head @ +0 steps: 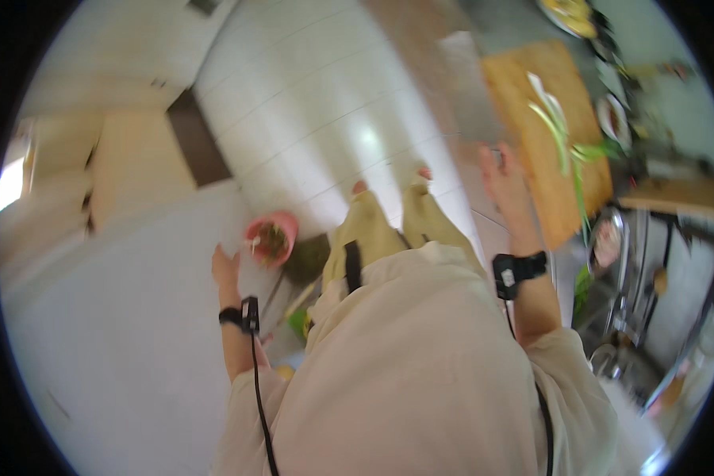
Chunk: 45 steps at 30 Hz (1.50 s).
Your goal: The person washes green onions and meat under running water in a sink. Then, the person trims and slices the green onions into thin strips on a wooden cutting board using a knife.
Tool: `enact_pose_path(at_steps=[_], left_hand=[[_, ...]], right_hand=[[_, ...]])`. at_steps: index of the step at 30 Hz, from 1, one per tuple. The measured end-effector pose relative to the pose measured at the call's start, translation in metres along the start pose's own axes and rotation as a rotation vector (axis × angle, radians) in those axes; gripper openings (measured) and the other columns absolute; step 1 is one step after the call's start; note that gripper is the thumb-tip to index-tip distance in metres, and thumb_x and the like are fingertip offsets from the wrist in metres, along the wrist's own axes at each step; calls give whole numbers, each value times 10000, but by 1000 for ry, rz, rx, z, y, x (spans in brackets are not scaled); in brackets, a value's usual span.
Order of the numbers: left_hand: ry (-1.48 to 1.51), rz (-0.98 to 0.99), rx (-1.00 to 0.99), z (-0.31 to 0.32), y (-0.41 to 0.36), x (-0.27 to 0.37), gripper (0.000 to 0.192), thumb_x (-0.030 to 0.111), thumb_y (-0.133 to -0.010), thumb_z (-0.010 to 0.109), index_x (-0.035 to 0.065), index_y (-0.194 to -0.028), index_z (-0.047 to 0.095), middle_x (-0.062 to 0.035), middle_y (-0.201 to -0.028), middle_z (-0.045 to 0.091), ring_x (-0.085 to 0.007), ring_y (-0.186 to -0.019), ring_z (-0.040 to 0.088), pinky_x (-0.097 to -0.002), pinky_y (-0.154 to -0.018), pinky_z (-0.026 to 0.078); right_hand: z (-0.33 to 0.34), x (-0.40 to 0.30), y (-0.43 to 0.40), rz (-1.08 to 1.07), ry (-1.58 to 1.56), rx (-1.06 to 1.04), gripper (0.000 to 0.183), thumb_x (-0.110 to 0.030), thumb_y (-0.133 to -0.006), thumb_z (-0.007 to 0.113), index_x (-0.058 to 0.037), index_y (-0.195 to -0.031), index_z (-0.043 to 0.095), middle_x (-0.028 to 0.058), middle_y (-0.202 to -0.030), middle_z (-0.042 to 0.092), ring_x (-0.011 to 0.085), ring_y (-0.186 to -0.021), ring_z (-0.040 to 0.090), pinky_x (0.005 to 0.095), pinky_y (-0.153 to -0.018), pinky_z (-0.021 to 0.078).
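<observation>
My left hand [225, 265] hangs beside my body, next to a pink bin [291, 225] that has plant scraps in it; I see nothing in its fingers. On the other side, my right hand [503, 175] is empty with its fingers apart, near the counter edge and the long side of a wooden cutting board [544, 202]. Green onion stalks [556, 122], white and green, lie across the board. Each wrist wears a black strapped device with a cable. The picture is somewhat blurred.
Past the board's near end is a metal sink [622, 297], with a dish of pale pinkish food [607, 241] at its edge. A plate of yellow food [571, 18] stands at the counter's far end. Pale cabinets [137, 154] stand on the left; the floor is tiled.
</observation>
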<state>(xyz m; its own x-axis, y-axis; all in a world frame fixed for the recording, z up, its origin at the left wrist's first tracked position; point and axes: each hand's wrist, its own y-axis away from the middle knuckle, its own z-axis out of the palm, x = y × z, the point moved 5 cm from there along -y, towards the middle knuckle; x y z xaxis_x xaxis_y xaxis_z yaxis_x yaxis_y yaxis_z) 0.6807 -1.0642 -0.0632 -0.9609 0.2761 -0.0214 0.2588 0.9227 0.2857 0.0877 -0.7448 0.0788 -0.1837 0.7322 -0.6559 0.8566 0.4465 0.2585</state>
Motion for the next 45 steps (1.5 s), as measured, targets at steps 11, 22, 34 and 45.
enact_pose_path(at_steps=[11,22,34,45], left_hand=[[572,1103,6,-109,-23,511,197,104,-837,642,65,-1030,652,-120,-943,630,-290,-846,628,-361,-744,509],[503,1675,161,-132,74,785,138,100,-786,693,89,-923,677,-67,-880,620,-298,-835,589,-382,-713,490],[349,1868,3,-140,49,819,106,94,-745,722,82,-844,687,-49,-834,619,-264,-833,580,-366,-715,479],[288,1944,-151,-141,35,811,131,59,-722,728,67,-848,693,-48,-817,605,-246,-849,576,-351,-694,482]], right_hand=[[-98,59,54,159,-193,358,227,-246,-920,582,-45,-1022,610,210,-675,550,370,-601,517,396,-573,435],[-158,120,90,260,-59,397,148,-203,-920,555,-66,-960,595,187,-705,619,400,-675,599,483,-604,469],[-142,102,56,259,-1,447,230,-195,-895,554,-99,-1099,603,175,-809,654,380,-716,624,472,-647,507],[-99,77,-12,488,38,250,212,-212,-936,497,-112,-1122,487,182,-756,642,395,-723,627,500,-649,491]])
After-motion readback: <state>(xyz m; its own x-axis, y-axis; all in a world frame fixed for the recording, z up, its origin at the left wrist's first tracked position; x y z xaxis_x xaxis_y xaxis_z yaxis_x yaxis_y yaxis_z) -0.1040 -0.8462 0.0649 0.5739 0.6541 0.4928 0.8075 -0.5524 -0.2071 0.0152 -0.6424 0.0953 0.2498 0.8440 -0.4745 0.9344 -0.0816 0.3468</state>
